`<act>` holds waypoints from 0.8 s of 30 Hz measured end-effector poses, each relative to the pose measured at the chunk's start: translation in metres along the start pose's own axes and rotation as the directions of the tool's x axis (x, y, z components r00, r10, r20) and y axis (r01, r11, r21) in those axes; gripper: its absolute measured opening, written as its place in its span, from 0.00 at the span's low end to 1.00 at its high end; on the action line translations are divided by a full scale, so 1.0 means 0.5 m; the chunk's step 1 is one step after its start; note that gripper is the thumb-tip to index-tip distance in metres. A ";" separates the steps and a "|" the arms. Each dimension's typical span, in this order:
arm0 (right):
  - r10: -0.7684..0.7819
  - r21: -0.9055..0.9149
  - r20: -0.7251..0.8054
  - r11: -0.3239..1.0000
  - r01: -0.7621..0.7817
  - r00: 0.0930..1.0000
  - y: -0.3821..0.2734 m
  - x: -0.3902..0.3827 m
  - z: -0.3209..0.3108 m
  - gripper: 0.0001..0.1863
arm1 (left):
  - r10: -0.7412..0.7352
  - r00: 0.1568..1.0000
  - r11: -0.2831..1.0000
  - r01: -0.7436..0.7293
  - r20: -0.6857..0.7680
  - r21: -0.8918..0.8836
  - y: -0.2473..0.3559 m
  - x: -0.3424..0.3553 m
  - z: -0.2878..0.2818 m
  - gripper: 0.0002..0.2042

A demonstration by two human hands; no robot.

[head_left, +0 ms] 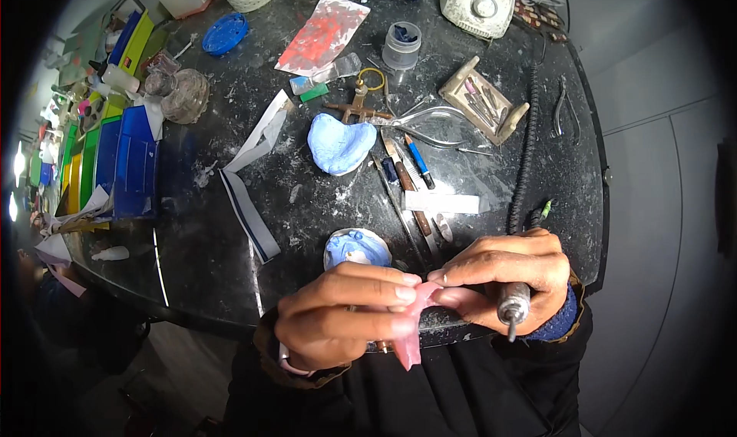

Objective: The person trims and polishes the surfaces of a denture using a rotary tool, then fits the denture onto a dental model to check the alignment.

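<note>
Near the table's front edge, my left hand (pixel 338 310) is closed on a translucent pink denture base (pixel 412 331), its fingers over the left side. Thumb and forefinger of my right hand (pixel 510 276) pinch the upper right end of the same piece. Tucked in the right palm is a metal rotary handpiece (pixel 513 305), its tip pointing down. Just beyond my left fingers lies a round blue-and-white dental cast (pixel 358 246), partly covered by the hand. A larger light-blue dental mould (pixel 342 144) sits farther back.
Knives and a blue pencil (pixel 419 160), pliers (pixel 437 122) and a white strip (pixel 441 203) lie mid-table. A coiled black cord (pixel 530 130) runs down the right. Also around: a tool rest (pixel 484 103), clear jar (pixel 401 47), folded paper strip (pixel 252 214) and blue bins (pixel 137 160).
</note>
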State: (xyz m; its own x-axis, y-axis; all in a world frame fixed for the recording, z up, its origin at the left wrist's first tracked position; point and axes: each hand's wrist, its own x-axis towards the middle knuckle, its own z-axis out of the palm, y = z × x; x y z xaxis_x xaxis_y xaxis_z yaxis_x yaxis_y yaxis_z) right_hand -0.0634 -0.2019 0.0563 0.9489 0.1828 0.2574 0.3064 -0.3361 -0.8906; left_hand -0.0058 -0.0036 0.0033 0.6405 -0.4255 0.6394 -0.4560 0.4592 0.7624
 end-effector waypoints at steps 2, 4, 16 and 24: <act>-0.125 -0.119 -0.109 0.987 0.112 0.986 0.003 -0.002 -0.002 0.09 | -0.332 0.937 0.933 0.344 0.108 -0.110 0.023 0.005 -0.022 0.14; -0.176 -0.169 -0.139 0.974 0.152 0.974 -0.004 -0.001 0.001 0.05 | -0.508 0.834 0.686 0.544 0.217 -0.483 0.022 0.010 -0.013 0.32; -0.216 -0.140 -0.198 0.972 0.191 0.956 0.007 -0.002 0.014 0.25 | -0.301 0.938 0.928 0.330 0.174 -0.173 0.018 0.019 0.000 0.28; -0.086 -0.186 -0.055 0.980 0.074 0.995 0.024 -0.005 0.038 0.31 | -0.196 0.970 0.974 0.209 0.142 -0.084 0.013 0.015 -0.005 0.21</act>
State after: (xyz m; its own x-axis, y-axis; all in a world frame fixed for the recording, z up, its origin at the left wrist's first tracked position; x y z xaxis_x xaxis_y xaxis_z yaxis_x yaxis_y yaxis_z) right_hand -0.0636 -0.1888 0.0377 0.9219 0.1595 0.3531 0.3846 -0.4877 -0.7838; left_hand -0.0024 -0.0021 0.0130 0.6230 -0.6138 0.4849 -0.2582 0.4238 0.8682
